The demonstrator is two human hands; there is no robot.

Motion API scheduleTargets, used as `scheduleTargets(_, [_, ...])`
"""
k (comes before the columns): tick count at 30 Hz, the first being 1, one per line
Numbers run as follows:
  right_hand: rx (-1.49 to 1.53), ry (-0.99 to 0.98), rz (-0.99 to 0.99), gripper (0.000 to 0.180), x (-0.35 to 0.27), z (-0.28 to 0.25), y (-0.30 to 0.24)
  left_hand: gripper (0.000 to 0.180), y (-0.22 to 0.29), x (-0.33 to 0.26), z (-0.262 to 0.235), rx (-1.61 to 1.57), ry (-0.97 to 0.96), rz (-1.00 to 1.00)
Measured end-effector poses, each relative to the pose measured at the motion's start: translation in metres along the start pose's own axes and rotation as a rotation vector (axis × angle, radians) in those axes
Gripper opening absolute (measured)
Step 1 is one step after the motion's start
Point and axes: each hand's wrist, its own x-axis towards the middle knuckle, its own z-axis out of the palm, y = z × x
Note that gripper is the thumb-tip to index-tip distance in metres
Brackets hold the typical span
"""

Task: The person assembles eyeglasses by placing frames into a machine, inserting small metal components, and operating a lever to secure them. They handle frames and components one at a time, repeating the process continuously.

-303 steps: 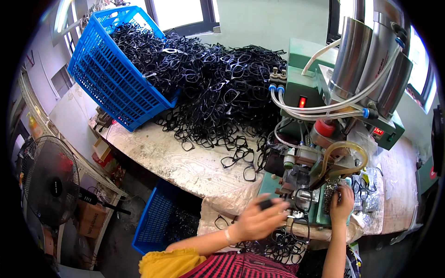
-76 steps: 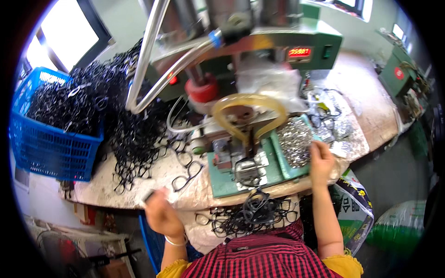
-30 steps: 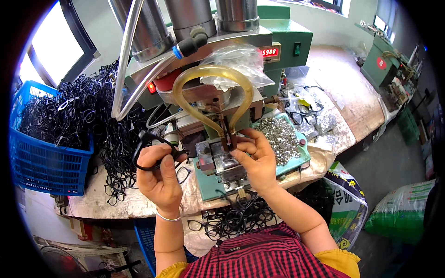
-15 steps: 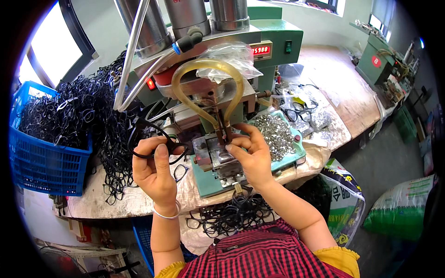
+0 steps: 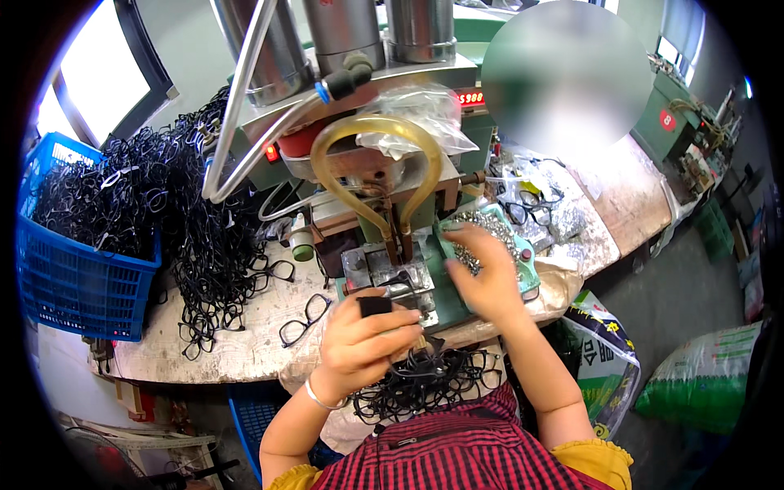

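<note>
My left hand (image 5: 366, 341) is closed around a black eyeglass frame (image 5: 398, 282), with one end of it at the metal jig (image 5: 416, 273) of the press. The rest of the frame is hidden under my fingers. A black band (image 5: 375, 306) wraps one finger. Over a pale green tray (image 5: 526, 273) of small shiny metal parts (image 5: 467, 260), my right hand (image 5: 492, 276) reaches with thumb and forefinger apart, slightly blurred. Above the jig, two dark copper-coloured prongs (image 5: 398, 245) hang from a looped yellowish tube (image 5: 377, 124).
A blue crate (image 5: 86, 282) heaped with black frames (image 5: 106, 200) stands at the left, more spilling beside it. One pair of glasses (image 5: 305, 320) lies on the table. Frames (image 5: 425, 380) pile by my apron (image 5: 433, 449). Bagged glasses (image 5: 531, 208) lie beyond the tray.
My left hand has brought the eyeglass frame right and down to the jig. My right hand has left the prongs and moved right over the tray, its fingers spreading.
</note>
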Motion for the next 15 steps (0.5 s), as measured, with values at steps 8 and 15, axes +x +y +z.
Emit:
scheduleTargets(8, [-0.318, 0.211, 0.015, 0.015, -0.030, 0.006, 0.081, 0.023, -0.021, -0.007, 0.015, 0.028, 0.008, 0.142])
scheduleTargets(15, [-0.426, 0.022, -0.324, 0.019, 0.012, 0.024, 0.083, 0.023, -0.007, -0.024, 0.021, 0.124, 0.044, 0.017])
